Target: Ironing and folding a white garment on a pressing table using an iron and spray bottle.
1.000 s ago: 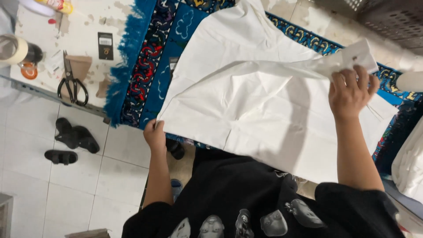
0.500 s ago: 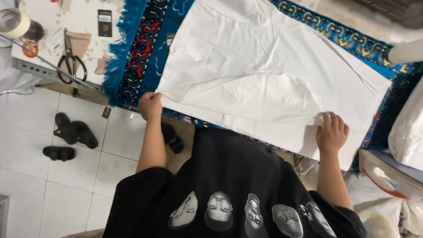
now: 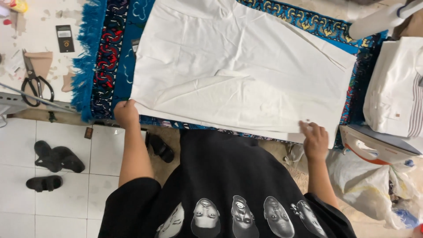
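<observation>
The left hand point(image 3: 126, 113) is curled into a loose fist, its fingers pinched closed on the near left corner of the large white rectangular cotton cloth point(image 3: 238, 70). The right hand point(image 3: 314, 140) lies at the cloth's near right edge with its fingers close together and bent, tips pressing on the fabric; whether they pinch the hem cannot be told. There is one cloth, spread nearly flat on the blue patterned fringed rug point(image 3: 99, 57) that covers the table, with a soft crease running across its middle. Its long axis runs left to right along the table edge, and the far right corner slants away. On the bare table to the left lies one pair of black-handled scissors point(image 3: 35, 83). Three black sandals point(image 3: 53, 158) sit on the white tiled floor point(image 3: 66, 198) below. One stack of folded white garments point(image 3: 396, 88) rests to the right.
</observation>
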